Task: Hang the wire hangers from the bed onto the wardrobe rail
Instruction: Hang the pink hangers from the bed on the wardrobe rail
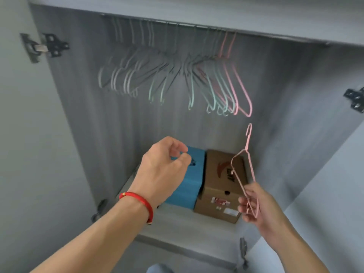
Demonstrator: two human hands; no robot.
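Right hand, nearest me: fingers curled around the lower end of a pink wire hanger, pinching the bottom bend. The hanger stands tilted, with its hook pointing up, well above the grip.

Risk one, my judgement: the hold sits at the far end from the hook. Such a light frame could swing or twist on the lift, so the hook may miss the rail or arrive turned the wrong way.

Left hand, across from the grip and a little higher: fingers loosely curled, thumb near the fingertips. It seems to hold nothing, though motion blur makes that uncertain. A red bracelet is on that wrist.

Beyond the grip, on the wardrobe shelf: a brown cardboard box directly behind the held hanger and a blue box beside it, behind the left hand.

Far above the grip: the wardrobe rail, already crowded with hung wire hangers in grey, mint and pink. The pink ones are at the end just above the held hook.

Risk two: the hook could snag in that bunch, tangling it or knocking a neighbour loose. A free gap shows on the rail beyond the pink pair.

The bed is out of view.
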